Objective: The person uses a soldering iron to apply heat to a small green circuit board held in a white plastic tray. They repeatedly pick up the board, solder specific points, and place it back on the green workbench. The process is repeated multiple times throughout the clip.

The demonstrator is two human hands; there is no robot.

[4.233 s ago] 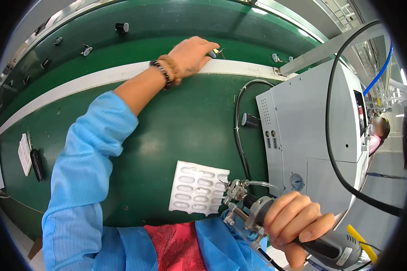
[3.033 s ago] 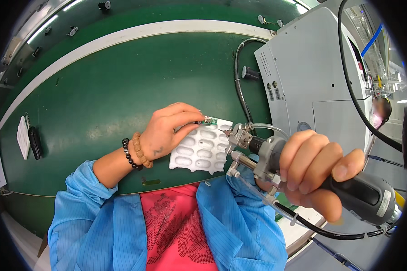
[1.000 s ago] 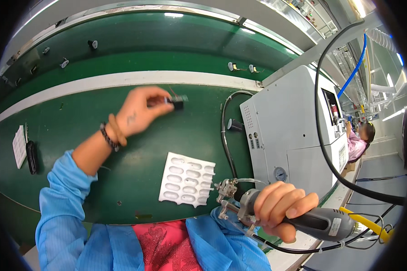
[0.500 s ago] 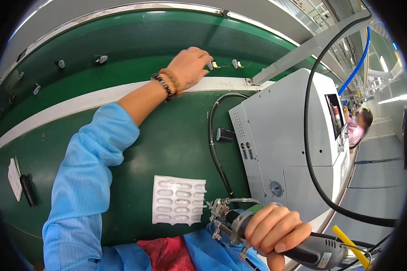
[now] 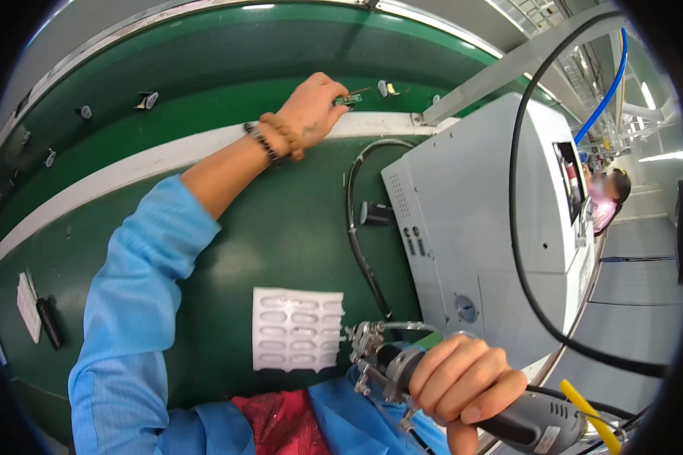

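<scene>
Pinching a small green circuit board (image 5: 348, 98) between the fingertips of my left hand (image 5: 311, 111), arm stretched out to the far side of the green work surface (image 5: 281, 220). Board sits right at the white stripe (image 5: 159, 159) that runs along the surface, just short of the conveyor belt (image 5: 205, 61) beyond it. Beaded bracelets (image 5: 272, 136) on that wrist, blue sleeve (image 5: 136, 303) pushed up the forearm.

Right hand (image 5: 463, 375) is wrapped tight around a powered handheld tool (image 5: 432, 379) at the near edge of the surface, close to my body. Metal tip assembly (image 5: 364, 345) points left, towards a white blister tray (image 5: 297, 329) lying flat near that edge; tip is just beside the tray's right side, can't tell if it touches. Black cable and a yellow piece (image 5: 584, 417) trail off the tool's rear end.

Grey machine cabinet (image 5: 478, 220) stands along the right edge of the surface, black hose (image 5: 360, 250) curving down its left side. More small parts (image 5: 146, 99) ride the belt further left. White tag and a dark pen-like item (image 5: 49, 322) lie at the left edge.
</scene>
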